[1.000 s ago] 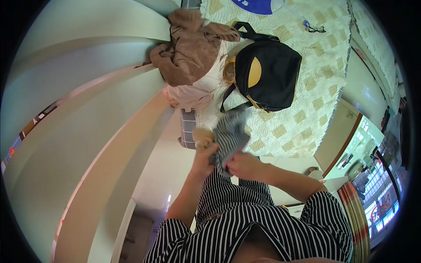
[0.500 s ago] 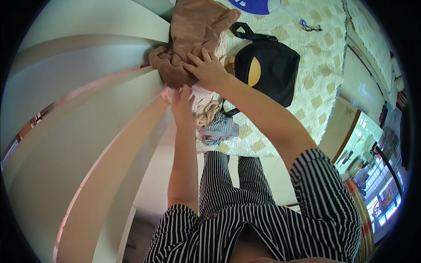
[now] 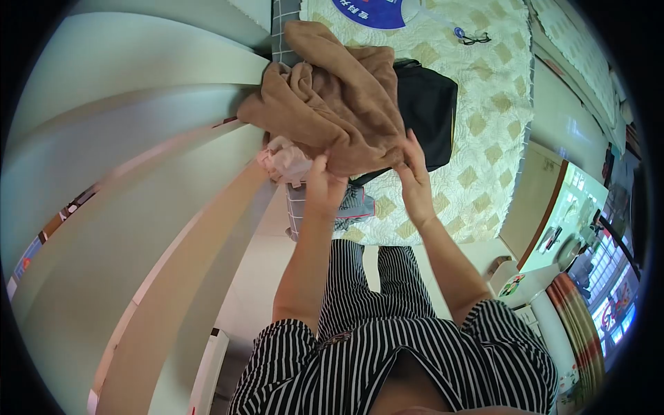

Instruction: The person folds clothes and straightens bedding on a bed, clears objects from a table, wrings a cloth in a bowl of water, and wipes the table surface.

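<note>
A crumpled brown fleece cloth (image 3: 339,104) spreads over the edge of the bed; whether it is a garment or a blanket I cannot tell. My left hand (image 3: 326,185) grips its near edge, the fingers partly hidden by the folds. At the near right corner, my right hand (image 3: 416,181) pinches the same cloth. Beneath its left side shows a pale pink cloth (image 3: 287,160). A black backpack (image 3: 429,114) lies to the right, partly covered by the brown cloth. Below the hands is a folded grey striped garment (image 3: 358,203) with a red edge.
The patterned quilt (image 3: 477,155) covers the bed. Farther back lie a blue fan-shaped sheet (image 3: 373,10) and a pair of glasses (image 3: 476,39). Tall pale panels (image 3: 152,180) stand close along the left. A cabinet (image 3: 536,187) is at the right.
Both hands now hold the brown cloth's near edge; my right hand moved right and nearer. The cloth has spread rightward over part of the backpack, and more pink cloth shows.
</note>
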Action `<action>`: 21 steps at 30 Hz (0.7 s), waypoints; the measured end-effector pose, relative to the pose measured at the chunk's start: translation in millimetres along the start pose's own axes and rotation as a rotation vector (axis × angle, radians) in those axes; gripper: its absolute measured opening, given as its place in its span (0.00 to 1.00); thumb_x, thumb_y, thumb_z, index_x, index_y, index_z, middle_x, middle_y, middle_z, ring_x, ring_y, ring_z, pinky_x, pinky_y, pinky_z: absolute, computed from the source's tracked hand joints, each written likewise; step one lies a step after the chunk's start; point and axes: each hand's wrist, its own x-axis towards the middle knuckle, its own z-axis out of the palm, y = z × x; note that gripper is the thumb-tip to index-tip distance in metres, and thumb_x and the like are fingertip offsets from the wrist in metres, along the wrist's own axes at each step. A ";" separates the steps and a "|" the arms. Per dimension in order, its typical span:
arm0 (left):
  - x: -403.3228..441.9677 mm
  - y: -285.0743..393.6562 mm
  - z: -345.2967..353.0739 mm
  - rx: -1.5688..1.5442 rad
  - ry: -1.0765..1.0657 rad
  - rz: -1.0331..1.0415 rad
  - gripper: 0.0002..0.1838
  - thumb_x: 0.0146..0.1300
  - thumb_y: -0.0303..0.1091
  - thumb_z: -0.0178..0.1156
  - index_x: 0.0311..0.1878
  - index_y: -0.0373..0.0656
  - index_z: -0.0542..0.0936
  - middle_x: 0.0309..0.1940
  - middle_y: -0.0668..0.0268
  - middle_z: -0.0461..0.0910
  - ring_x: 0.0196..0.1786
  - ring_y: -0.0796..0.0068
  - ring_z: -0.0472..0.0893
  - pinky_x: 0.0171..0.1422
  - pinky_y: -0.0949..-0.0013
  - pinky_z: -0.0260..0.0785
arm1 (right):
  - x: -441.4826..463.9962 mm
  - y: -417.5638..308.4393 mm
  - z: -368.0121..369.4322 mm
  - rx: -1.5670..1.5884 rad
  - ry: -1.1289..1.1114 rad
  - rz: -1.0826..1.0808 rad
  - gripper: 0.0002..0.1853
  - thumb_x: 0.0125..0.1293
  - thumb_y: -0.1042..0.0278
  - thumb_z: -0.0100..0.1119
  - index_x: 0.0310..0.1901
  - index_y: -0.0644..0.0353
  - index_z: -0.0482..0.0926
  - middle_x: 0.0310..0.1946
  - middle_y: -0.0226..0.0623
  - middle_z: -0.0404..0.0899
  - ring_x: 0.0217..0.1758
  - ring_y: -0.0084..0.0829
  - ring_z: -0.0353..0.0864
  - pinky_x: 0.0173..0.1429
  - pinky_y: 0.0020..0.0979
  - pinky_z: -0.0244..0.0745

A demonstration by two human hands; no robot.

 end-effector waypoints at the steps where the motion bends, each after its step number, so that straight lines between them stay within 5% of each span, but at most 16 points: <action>1: -6.3 -14.4 6.4 0.008 -0.001 -0.001 0.21 0.76 0.32 0.46 0.70 0.40 0.65 0.65 0.61 0.71 0.69 0.68 0.71 0.74 0.58 0.66 | -6.4 -4.1 3.7 0.500 0.255 0.494 0.24 0.73 0.54 0.57 0.67 0.49 0.71 0.72 0.39 0.66 0.75 0.41 0.61 0.72 0.44 0.65; 2: -19.0 -27.6 11.0 -0.044 0.013 -0.032 0.20 0.76 0.31 0.46 0.68 0.40 0.68 0.67 0.60 0.71 0.68 0.67 0.72 0.73 0.59 0.67 | -10.8 10.2 -7.8 0.876 0.104 0.752 0.36 0.74 0.47 0.54 0.77 0.50 0.54 0.77 0.41 0.56 0.78 0.39 0.57 0.74 0.49 0.63; 5: -56.9 -46.8 22.7 -0.037 0.045 -0.099 0.19 0.75 0.29 0.46 0.65 0.41 0.71 0.67 0.60 0.71 0.68 0.65 0.74 0.72 0.59 0.68 | -8.0 13.0 -7.1 1.365 0.022 0.915 0.35 0.74 0.53 0.55 0.76 0.55 0.56 0.74 0.43 0.62 0.76 0.38 0.61 0.75 0.48 0.62; 7: -69.6 -53.5 22.8 0.042 0.090 -0.124 0.20 0.74 0.28 0.47 0.68 0.42 0.69 0.67 0.62 0.72 0.68 0.64 0.73 0.72 0.58 0.67 | 12.3 15.3 -9.1 1.007 0.021 0.591 0.30 0.76 0.58 0.52 0.74 0.59 0.59 0.72 0.44 0.65 0.74 0.39 0.66 0.74 0.43 0.64; 10: -69.0 -45.6 26.1 -0.076 0.027 0.157 0.21 0.74 0.30 0.52 0.68 0.41 0.70 0.67 0.62 0.74 0.69 0.63 0.72 0.72 0.57 0.67 | 52.2 -14.2 -15.4 0.841 0.032 0.525 0.29 0.73 0.67 0.54 0.73 0.61 0.61 0.69 0.42 0.69 0.70 0.36 0.70 0.73 0.38 0.66; 12: -38.2 -17.2 45.2 -0.421 -0.030 0.195 0.23 0.72 0.33 0.58 0.68 0.41 0.71 0.66 0.62 0.75 0.70 0.62 0.72 0.74 0.53 0.65 | 81.7 -61.0 -4.9 0.779 -0.104 0.413 0.31 0.65 0.74 0.60 0.70 0.63 0.65 0.64 0.39 0.73 0.67 0.35 0.73 0.70 0.35 0.69; 16: 1.5 40.8 142.1 -0.501 -0.211 0.303 0.32 0.66 0.42 0.66 0.70 0.43 0.70 0.70 0.60 0.72 0.73 0.59 0.67 0.79 0.47 0.56 | 143.8 -135.7 7.7 0.527 -0.199 0.086 0.34 0.61 0.75 0.62 0.70 0.63 0.65 0.61 0.38 0.75 0.63 0.31 0.75 0.68 0.32 0.70; 18: -1.4 56.9 177.3 -0.493 -0.300 0.263 0.34 0.64 0.43 0.68 0.71 0.43 0.69 0.72 0.61 0.69 0.75 0.59 0.65 0.80 0.46 0.53 | 158.0 -182.9 -9.4 0.362 -0.338 -0.112 0.33 0.66 0.69 0.61 0.72 0.62 0.63 0.63 0.39 0.74 0.65 0.33 0.74 0.69 0.31 0.70; 21: -19.1 51.8 198.6 -0.477 -0.410 0.297 0.37 0.63 0.43 0.68 0.73 0.44 0.66 0.74 0.61 0.66 0.76 0.57 0.62 0.81 0.45 0.49 | 150.8 -239.1 -37.1 0.580 -0.254 -0.139 0.26 0.66 0.73 0.59 0.65 0.65 0.70 0.53 0.41 0.82 0.52 0.35 0.83 0.56 0.31 0.78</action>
